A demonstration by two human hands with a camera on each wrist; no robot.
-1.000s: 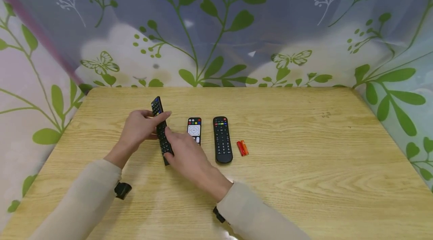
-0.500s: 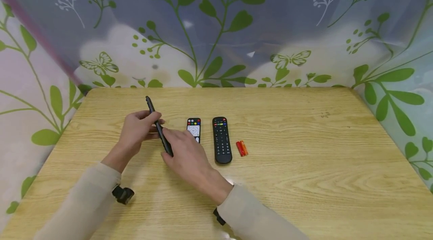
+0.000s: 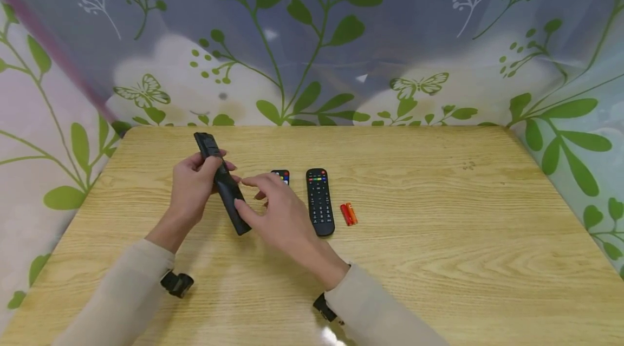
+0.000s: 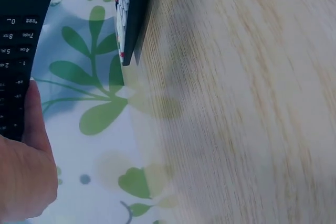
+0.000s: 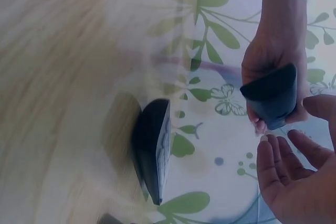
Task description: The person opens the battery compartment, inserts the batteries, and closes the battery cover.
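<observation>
My left hand [image 3: 187, 189] grips a long black remote control [image 3: 230, 194] above the left part of the table, its back turned up toward the head camera. In the left wrist view the button side of that remote [image 4: 13, 51] shows, with the left thumb or finger along its edge. My right hand [image 3: 285, 219] is beside the remote's right edge, fingers loosely extended. The right wrist view shows this right hand [image 5: 296, 182] with parted fingers close to the remote's end [image 5: 270, 98]; whether a fingertip touches it, I cannot tell.
On the wooden table [image 3: 439, 259], a smaller remote [image 3: 280, 175] is partly covered by the right hand. A second black remote [image 3: 320, 200] lies just right of it, then a pair of red-orange batteries [image 3: 349, 214]. A leaf-patterned curtain [image 3: 312, 64] hangs behind.
The held remote has turned over, from buttons up, through edge-on, to back up. Its far end has shifted left. My right hand has let go and moved slightly right, covering more of the smaller remote.
</observation>
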